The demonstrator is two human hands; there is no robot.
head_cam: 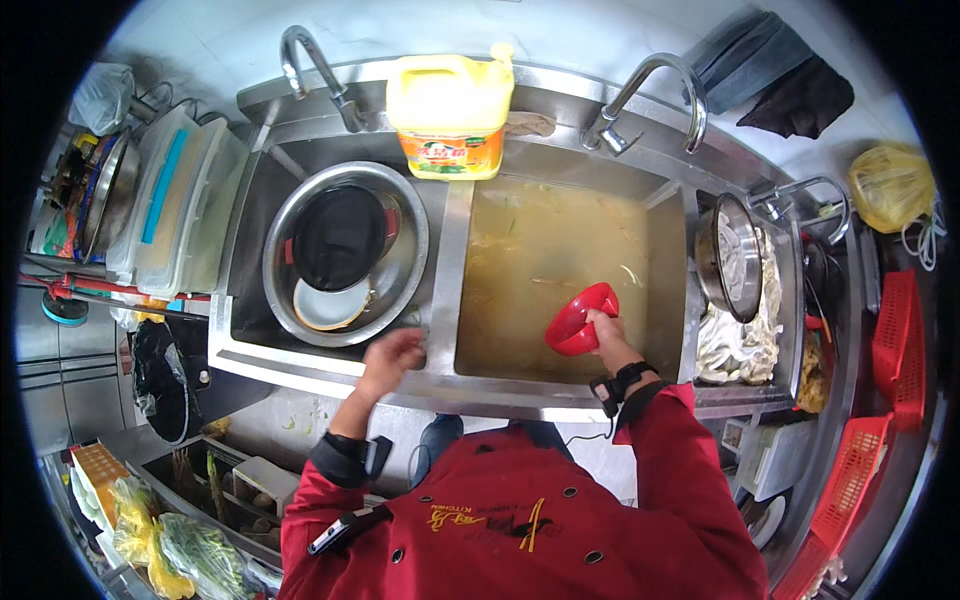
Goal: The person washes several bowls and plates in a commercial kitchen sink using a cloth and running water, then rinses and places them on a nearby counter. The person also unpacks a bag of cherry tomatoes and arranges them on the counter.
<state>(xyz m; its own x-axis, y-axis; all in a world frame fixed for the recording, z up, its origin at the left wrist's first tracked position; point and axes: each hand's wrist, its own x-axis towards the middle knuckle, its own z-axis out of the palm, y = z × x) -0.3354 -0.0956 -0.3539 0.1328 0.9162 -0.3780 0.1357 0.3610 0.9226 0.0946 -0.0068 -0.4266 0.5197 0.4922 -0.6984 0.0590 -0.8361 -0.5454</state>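
My right hand [610,339] grips the edge of a red plastic bowl [571,321], tilted on its side over the middle sink basin [667,330]. Cloudy brownish water with bits of food scrap fills that basin. Above the front rim of the left basin, my left hand [391,358] is empty, its fingers loosely bent and a little blurred. A wide stainless steel bowl [274,274] sits beyond it in the left basin. Inside lie a dark round dish [339,238] and a white dish [334,301] with a brownish rim.
A yellow detergent jug [450,112] stands on the sink's back ledge between two faucets [319,71] [664,64]. In the right basin, a metal pan [727,259] rests over pale, wet material [739,352]. Clear plastic bins [176,202] stand at left; red baskets [851,480] at right.
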